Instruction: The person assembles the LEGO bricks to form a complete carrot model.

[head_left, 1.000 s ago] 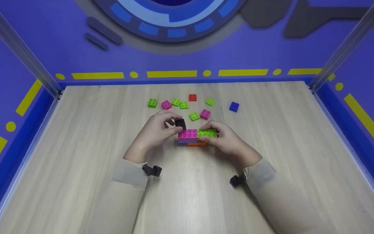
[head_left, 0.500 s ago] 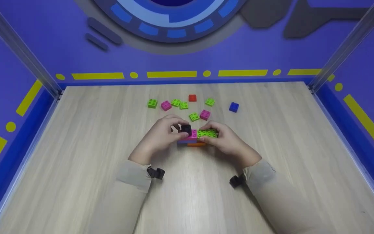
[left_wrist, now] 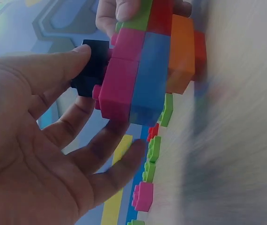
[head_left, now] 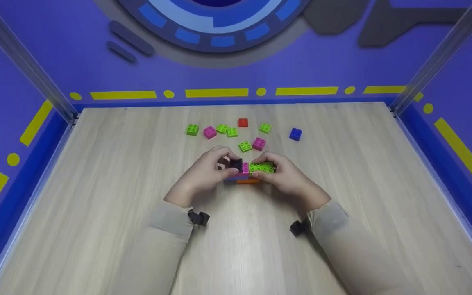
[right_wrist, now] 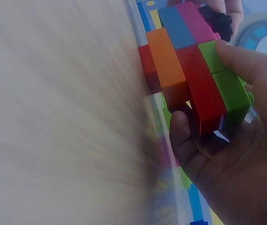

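Between both hands is a layered stack of toy building bricks. Its top layer is pink (left_wrist: 119, 84) at the left and green (right_wrist: 232, 96) at the right. Beneath these lie a blue brick (left_wrist: 150, 79) and a red brick (right_wrist: 201, 89), then an orange brick (right_wrist: 168, 68), with a smaller red brick (right_wrist: 150, 70) lowest. My left hand (head_left: 205, 172) pinches a black brick (head_left: 237, 164) by thumb and fingers, right at the studs of the pink top. Thumb above and fingers around the green end, my right hand (head_left: 287, 174) grips the stack.
Loose bricks lie behind the hands: several green ones (head_left: 192, 130), two pink ones (head_left: 209, 132), a flat red one (head_left: 243, 123) and a dark blue one (head_left: 295, 134). Purple panels (head_left: 236, 78) border the wooden table (head_left: 109, 164) at the back and sides.
My left hand has moved right and slightly down, bringing the black brick from the left end of the pink top to nearer its middle. The right hand stays in place.
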Available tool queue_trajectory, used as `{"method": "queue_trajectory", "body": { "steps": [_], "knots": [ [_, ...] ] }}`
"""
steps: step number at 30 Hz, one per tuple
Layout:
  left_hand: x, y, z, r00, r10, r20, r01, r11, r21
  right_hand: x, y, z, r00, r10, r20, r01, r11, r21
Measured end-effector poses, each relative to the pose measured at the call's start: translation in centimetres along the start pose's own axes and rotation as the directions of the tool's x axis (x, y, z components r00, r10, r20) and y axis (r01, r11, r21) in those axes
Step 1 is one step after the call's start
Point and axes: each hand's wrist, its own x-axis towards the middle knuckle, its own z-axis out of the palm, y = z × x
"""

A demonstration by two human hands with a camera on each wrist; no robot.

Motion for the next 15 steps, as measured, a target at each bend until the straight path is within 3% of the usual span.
{"method": "queue_trajectory", "body": {
  "steps": [9,15],
  "knots": [
    [0.2,-0.2,0.6,0.999,-0.036,-0.02,0.036,0.999,-0.021,-0.2,-0.2,0.0,1.0,-0.022,-0.004,0.022,1.0,-0.006],
    [0.2,-1.0,0.9,1.0,0.009,-0.028,-0.01,0.999,-0.049,0.0,0.1,-0.1,1.0,-0.009,0.003,0.009,1.0,0.001]
  ]
}}
